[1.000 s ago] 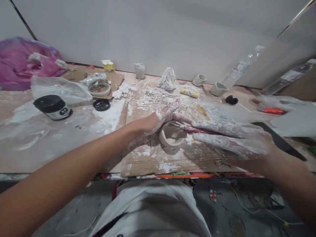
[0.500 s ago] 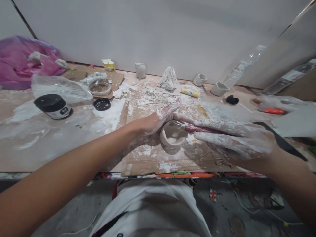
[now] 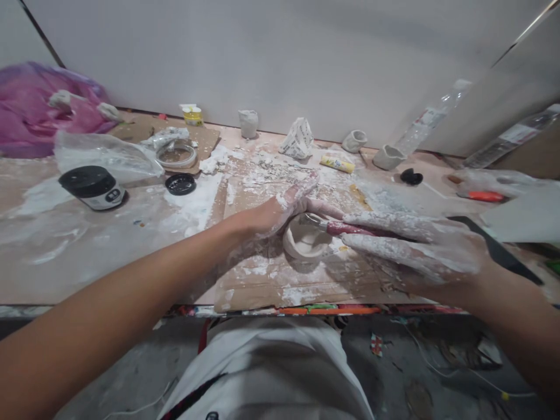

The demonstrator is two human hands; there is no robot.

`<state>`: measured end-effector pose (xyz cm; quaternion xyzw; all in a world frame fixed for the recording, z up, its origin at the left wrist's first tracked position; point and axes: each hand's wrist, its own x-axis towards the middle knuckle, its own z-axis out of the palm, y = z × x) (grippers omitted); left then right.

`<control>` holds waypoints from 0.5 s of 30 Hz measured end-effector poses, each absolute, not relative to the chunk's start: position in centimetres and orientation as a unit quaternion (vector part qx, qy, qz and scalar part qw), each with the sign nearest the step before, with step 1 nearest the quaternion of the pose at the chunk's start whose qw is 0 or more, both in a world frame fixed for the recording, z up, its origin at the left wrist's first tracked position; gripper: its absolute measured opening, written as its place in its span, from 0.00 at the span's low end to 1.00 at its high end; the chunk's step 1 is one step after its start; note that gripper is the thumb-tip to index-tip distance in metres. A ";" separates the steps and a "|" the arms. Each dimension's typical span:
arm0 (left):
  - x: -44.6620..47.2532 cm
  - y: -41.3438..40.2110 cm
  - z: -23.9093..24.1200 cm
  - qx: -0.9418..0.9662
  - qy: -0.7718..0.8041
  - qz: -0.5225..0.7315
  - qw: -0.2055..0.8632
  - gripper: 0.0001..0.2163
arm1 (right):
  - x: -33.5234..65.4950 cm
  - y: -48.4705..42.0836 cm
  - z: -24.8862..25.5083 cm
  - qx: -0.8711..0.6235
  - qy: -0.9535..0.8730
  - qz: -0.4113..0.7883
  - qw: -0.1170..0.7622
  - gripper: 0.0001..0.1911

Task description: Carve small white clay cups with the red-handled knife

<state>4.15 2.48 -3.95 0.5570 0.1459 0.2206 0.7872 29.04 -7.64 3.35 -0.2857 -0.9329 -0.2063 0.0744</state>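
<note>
1) clay bowl (image 3: pixel 301 251) sits between the hands, toward the table's (image 3: pixel 26 256) front edge
2) left hand (image 3: pixel 295 204), nearer, cups its far-left side, open
3) right hand (image 3: pixel 415 242) pinches red-handled tool (image 3: pixel 345 228) crosswise, tip inside

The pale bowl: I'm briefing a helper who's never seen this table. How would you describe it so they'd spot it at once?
On the worktable, find the white-smeared cardboard sheet at the middle of the near edge. On it sits the round, open-topped pale bowl. Unlike the pale cups near the wall, it has a red-handled tool at its mouth.
</note>
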 end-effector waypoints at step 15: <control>4.2 2.3 -3.7 0.543 0.141 0.217 0.799 0.35 | 29.0 -7.6 2.9 -0.308 -0.936 -0.139 0.099 0.37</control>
